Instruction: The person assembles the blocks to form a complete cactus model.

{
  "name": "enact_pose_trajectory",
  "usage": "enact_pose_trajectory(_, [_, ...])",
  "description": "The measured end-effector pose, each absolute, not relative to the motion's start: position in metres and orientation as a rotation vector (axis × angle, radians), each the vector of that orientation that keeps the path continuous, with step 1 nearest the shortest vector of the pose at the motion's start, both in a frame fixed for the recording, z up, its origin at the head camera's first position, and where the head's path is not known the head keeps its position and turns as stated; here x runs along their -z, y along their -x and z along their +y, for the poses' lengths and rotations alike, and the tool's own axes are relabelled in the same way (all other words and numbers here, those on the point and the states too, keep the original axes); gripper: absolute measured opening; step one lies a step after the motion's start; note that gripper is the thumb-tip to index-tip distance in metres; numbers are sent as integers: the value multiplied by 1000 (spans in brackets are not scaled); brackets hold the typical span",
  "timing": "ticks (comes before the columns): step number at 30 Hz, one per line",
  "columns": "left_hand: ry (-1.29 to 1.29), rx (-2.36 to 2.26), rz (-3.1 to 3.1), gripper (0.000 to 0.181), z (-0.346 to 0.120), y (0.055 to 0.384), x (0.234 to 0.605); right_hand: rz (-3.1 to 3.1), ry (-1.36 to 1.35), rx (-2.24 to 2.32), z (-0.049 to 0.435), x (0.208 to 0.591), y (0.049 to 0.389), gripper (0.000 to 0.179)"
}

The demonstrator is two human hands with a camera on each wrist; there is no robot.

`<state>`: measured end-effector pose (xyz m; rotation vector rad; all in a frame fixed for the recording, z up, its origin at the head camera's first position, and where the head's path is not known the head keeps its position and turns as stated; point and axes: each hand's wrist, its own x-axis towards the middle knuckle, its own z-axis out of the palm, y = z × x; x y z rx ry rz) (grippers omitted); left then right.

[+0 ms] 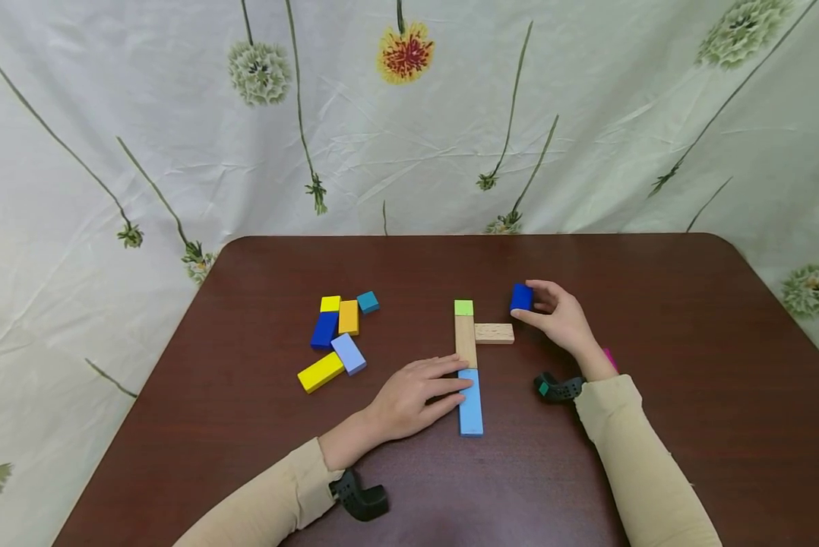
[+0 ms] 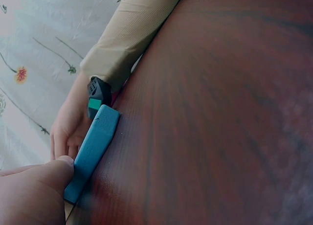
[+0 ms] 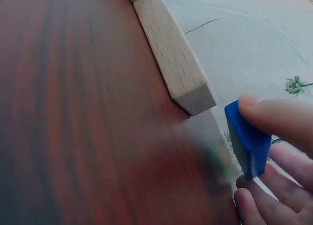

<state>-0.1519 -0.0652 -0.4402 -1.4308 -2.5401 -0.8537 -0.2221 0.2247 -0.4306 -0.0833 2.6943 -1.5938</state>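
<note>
In the head view, my right hand (image 1: 565, 323) pinches a dark blue block (image 1: 521, 297) between thumb and fingers. The right wrist view shows this blue block (image 3: 248, 142) just off the end of a plain wooden block (image 3: 176, 54). My left hand (image 1: 416, 396) rests with outstretched fingers across a light blue block (image 1: 472, 416) and the lower end of an upright-running plain wooden block (image 1: 465, 338). A light green block (image 1: 463, 308) caps that row. Another plain wooden block (image 1: 494, 333) sticks out sideways to the right. In the left wrist view, my thumb touches the light blue block (image 2: 93, 151).
Left of the row lies a loose group: yellow blocks (image 1: 320, 372), a dark blue block (image 1: 324, 330), an orange block (image 1: 349, 317), a periwinkle block (image 1: 349, 354) and a teal block (image 1: 368, 302). A flowered cloth (image 1: 409, 152) hangs behind the brown table (image 1: 710, 425).
</note>
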Motion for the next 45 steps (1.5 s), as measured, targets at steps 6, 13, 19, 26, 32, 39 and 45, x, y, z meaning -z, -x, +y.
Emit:
enact_pose_trajectory(6, [1427, 845, -2543, 31, -64, 152, 442, 2727, 86, 1538, 226, 433, 221, 65])
enact_pose_trajectory(13, [1423, 848, -2553, 31, -65, 153, 442, 2714, 81, 1536, 227, 433, 222, 65])
enact_pose_trajectory(19, [1425, 850, -2546, 32, -65, 152, 443, 2701, 46, 1565, 226, 433, 223, 60])
enact_pose_trajectory(26, [1419, 843, -2545, 32, -65, 153, 443, 2743, 20, 1559, 226, 433, 224, 55])
enact_pose_trajectory(32, [1419, 845, -2549, 32, -65, 152, 443, 2790, 41, 1540, 224, 437, 225, 55])
enact_pose_trajectory(39, [1420, 852, -2543, 31, -65, 152, 443, 2842, 124, 1483, 221, 440, 226, 55])
enact_pose_trajectory(45, [1420, 854, -2548, 32, -65, 152, 442, 2863, 178, 1445, 219, 441, 225, 53])
